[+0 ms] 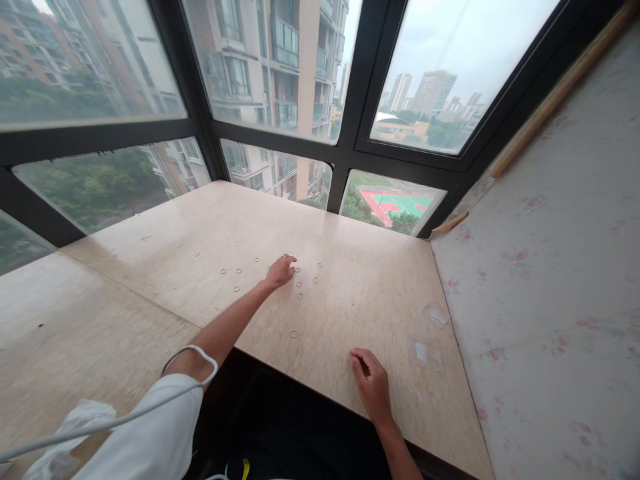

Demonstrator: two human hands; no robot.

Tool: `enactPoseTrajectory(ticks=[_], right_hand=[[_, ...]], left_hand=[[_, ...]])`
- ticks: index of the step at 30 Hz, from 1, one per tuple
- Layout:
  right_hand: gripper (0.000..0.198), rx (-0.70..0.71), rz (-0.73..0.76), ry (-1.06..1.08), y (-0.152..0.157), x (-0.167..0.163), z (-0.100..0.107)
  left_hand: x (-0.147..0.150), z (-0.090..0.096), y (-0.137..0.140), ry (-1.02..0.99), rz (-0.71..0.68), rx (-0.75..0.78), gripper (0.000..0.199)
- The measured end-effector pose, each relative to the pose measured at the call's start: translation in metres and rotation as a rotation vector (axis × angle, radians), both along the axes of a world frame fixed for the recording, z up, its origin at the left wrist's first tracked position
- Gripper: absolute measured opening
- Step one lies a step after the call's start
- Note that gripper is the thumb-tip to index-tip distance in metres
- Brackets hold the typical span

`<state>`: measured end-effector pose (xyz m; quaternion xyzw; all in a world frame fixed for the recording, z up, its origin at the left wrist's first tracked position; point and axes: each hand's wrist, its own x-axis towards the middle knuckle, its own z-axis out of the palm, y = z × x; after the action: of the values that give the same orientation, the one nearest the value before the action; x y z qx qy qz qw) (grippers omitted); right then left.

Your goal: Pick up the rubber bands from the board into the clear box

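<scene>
Several small thin rings (293, 334) lie scattered on the pale marble-patterned ledge (350, 300). My left hand (282, 271) is stretched out among them, its thumb and forefinger apart near one ring (297, 270). Another ring, partly seen, is at its fingers, and I cannot tell whether the hand touches it. Closer to me, my right hand (371, 381) rests on the ledge, fingers curled and thumb tip against the forefinger. Whatever might be between those fingertips is too small to make out.
Two clear plastic pieces, a small bag (425, 351) and a crumpled wrapper (436, 314), lie by the flowered wall (540, 320). Dark-framed windows (280, 137) border the far side. A white cable (120, 420) crosses my left arm. White crumpled plastic (75, 427) is at lower left.
</scene>
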<state>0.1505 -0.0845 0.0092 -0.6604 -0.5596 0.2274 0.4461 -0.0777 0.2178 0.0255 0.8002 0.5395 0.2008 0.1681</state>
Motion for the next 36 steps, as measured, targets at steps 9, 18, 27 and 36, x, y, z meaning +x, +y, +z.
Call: enactPoseTrajectory(ticks=[9,18,27,36], right_hand=[[0.025,-0.008,-0.013,-0.010,0.002,0.000,-0.001],[0.026,-0.023,-0.011,0.000,0.003,0.001,-0.004],[0.027,-0.019,-0.052,0.029,0.006,0.001,-0.001],[0.026,-0.020,-0.072,0.044,0.006,0.002,-0.004]], left_hand=[[-0.036,0.007,0.027,0.166,-0.061,-0.079,0.022],[-0.029,0.017,0.035,0.094,-0.042,-0.191,0.010],[-0.043,0.030,0.056,-0.060,0.186,-0.246,0.017],[-0.043,0.032,0.064,-0.145,0.200,-0.315,0.033]])
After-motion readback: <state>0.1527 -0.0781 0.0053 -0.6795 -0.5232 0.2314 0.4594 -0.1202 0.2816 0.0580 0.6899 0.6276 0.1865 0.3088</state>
